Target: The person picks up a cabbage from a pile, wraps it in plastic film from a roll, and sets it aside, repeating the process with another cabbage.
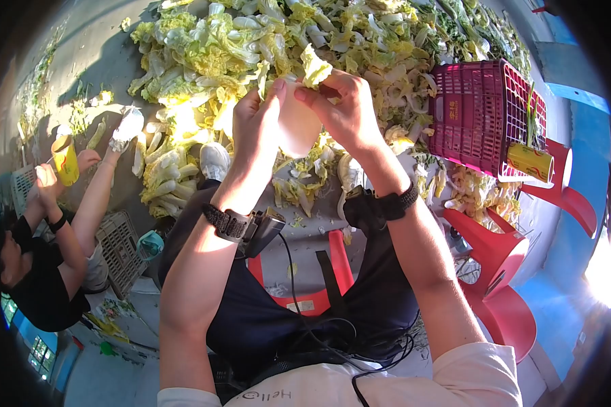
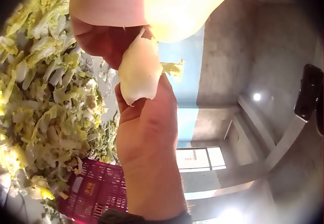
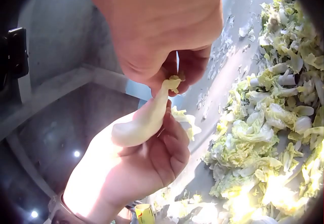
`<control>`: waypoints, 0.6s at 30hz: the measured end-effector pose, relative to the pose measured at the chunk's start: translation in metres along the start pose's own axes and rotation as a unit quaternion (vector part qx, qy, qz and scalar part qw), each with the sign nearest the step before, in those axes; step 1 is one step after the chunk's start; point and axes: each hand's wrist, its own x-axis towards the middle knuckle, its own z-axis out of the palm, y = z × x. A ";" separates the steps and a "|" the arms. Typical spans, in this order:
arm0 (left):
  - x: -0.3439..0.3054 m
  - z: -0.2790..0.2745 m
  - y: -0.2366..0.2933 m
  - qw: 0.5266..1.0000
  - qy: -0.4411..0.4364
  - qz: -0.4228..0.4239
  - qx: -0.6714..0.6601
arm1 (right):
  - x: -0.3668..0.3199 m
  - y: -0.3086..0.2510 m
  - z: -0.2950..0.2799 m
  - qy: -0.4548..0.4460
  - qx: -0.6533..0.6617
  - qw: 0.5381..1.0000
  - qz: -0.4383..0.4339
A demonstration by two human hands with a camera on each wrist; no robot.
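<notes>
Between my two hands is a single napa cabbage leaf [image 1: 297, 129], its broad white rib facing me and hanging down, with frilly pale-yellow bits at the top. My left hand [image 1: 256, 125] pinches its left edge with thumb and fingers. At the upper right edge, my right hand [image 1: 349, 112] grips it, thumb near the left one. In the left wrist view the white rib [image 2: 142, 72] curves between both hands, and a yellow scrap sticks out beside it. The right wrist view has the rib [image 3: 142, 125] lying over the left palm, its narrow end at the right fingertips.
A big heap of loose cabbage leaves [image 1: 210, 51] covers the floor ahead. To the right stand a magenta plastic crate [image 1: 468, 112] and red plastic stools [image 1: 485, 251]. Another person [image 1: 47, 271] sits at the left, holding a yellow roll [image 1: 65, 160], beside a grey crate [image 1: 122, 251].
</notes>
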 end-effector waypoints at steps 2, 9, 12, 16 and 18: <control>-0.002 -0.001 0.002 0.999 -0.010 -0.030 -0.005 | 0.000 -0.003 0.001 0.017 0.015 0.998 -0.051; -0.011 0.003 0.004 0.977 -0.027 -0.068 -0.198 | -0.003 -0.007 0.002 0.013 -0.022 0.996 -0.090; 0.009 -0.012 -0.019 0.969 0.037 -0.083 -0.231 | -0.004 -0.011 0.001 0.088 0.040 0.989 -0.113; 0.015 -0.024 -0.014 0.976 0.060 -0.061 -0.201 | -0.003 -0.001 -0.007 0.196 0.199 0.960 0.023; 0.008 -0.016 -0.007 0.971 0.064 -0.079 -0.215 | 0.004 0.012 -0.013 0.271 0.254 0.927 0.050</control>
